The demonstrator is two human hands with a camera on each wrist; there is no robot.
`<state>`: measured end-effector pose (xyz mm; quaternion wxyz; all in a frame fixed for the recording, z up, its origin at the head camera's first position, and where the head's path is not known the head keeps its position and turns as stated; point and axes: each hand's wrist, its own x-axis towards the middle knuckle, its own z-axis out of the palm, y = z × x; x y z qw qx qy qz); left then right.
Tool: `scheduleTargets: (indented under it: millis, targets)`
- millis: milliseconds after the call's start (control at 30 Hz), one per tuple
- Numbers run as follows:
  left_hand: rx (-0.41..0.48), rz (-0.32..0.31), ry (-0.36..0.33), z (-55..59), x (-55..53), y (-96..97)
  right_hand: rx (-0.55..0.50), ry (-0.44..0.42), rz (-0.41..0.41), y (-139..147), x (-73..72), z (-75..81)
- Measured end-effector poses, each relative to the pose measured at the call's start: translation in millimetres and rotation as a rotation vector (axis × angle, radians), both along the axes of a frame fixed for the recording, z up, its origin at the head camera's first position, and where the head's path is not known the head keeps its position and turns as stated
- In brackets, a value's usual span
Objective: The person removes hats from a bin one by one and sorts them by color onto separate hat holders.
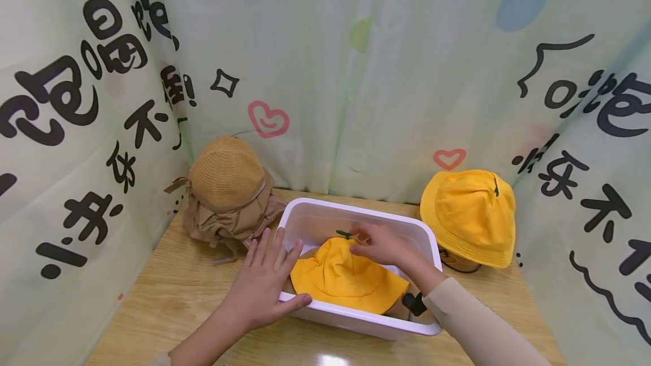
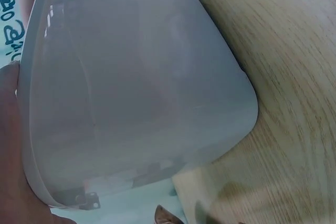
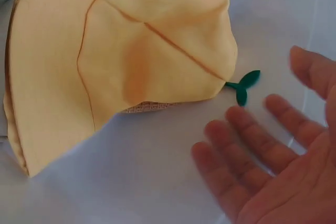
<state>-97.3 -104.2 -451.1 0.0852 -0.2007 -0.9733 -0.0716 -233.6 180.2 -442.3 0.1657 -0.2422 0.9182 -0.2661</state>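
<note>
A yellow bucket hat (image 1: 338, 275) with a green sprout (image 1: 343, 234) on its crown lies inside a white plastic bin (image 1: 356, 206). My left hand (image 1: 261, 287) rests on the bin's left front corner, fingers spread and straight. In the left wrist view, the bin's outer wall (image 2: 136, 87) fills the middle and the hand (image 2: 13, 156) lies along its rim. Over the crown, inside the bin, is my right hand (image 1: 378, 244). The right wrist view shows this hand (image 3: 278, 166) with loosely extended fingers beside the sprout (image 3: 242, 86), holding nothing. A woven edge (image 3: 152, 107) peeks from beneath the hat.
Behind the bin's left end sits a tan straw hat (image 1: 226, 174) atop brownish fabric. Another yellow bucket hat (image 1: 470, 216) stands at the right. Printed curtains (image 1: 315, 72) enclose the wooden table (image 1: 188, 292). A black item (image 1: 414, 304) shows at the bin's front right.
</note>
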Motion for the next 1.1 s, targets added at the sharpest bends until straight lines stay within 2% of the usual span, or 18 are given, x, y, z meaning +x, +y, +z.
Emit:
scheduleTargets:
  millis: [233, 333, 533, 733, 967, 1100]
  targets:
    - [-0.045, -0.004, 0.048, -1.0, 0.2, 0.2, 0.118, -0.042, -0.054, -1, -3.0, -3.7]
    - [-0.051, -0.005, 0.053, -0.3, 0.0, 0.6, 0.181, -0.084, -0.085, -4, -2.5, -4.9]
    - [-0.043, -0.01, 0.035, 0.8, 0.0, 0.6, 0.261, -0.135, -0.05, -8, 0.0, -13.2]
    - [-0.029, -0.015, 0.027, 0.4, -0.2, 0.7, 0.213, -0.11, -0.051, -8, -3.9, -17.6]
    - [-0.032, -0.017, 0.031, -1.9, -0.9, 0.0, 0.119, -0.024, 0.003, -6, -10.4, -13.0]
    - [-0.038, -0.018, 0.027, -2.1, -1.4, 0.2, 0.088, -0.015, -0.03, -7, -10.1, -9.9]
